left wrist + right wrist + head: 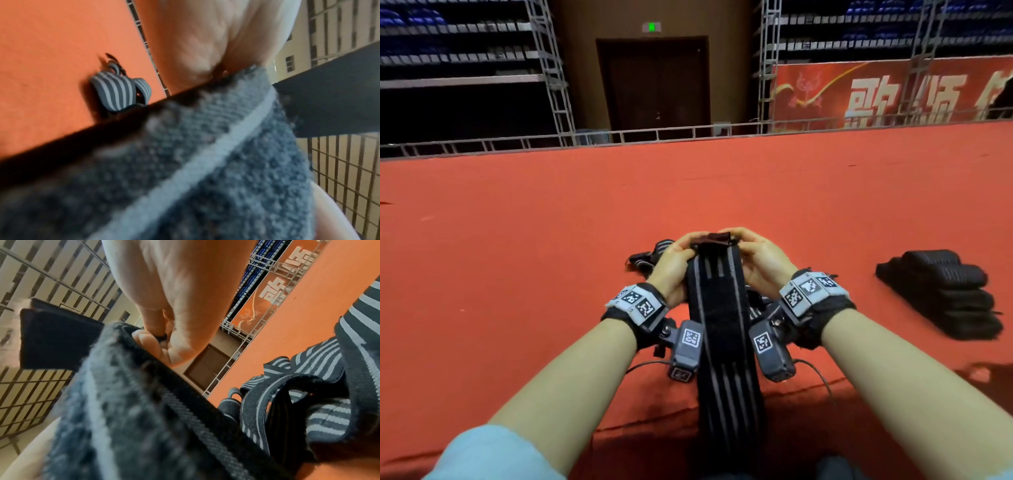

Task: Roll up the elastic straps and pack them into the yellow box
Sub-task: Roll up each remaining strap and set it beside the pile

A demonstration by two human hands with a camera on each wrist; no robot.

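The soft, limp strap (717, 308) is pinched at its far end by left hand (671, 262) and right hand (760, 260), judged the right place to begin a tight roll.

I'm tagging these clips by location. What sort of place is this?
Probably an indoor arena or hall: a red-carpeted stage, tiers of blue seats behind metal trusses, and a red banner.

A red carpeted platform (551, 240) carries everything, its near edge dropping off in front of the person and a metal railing running along its far edge. A stack of rolled black straps (945, 294) lies on it to the right. A loose heap of black-and-grey striped elastic straps (320, 402) lies on the carpet, with one crumpled striped strap (121, 91) at its left.
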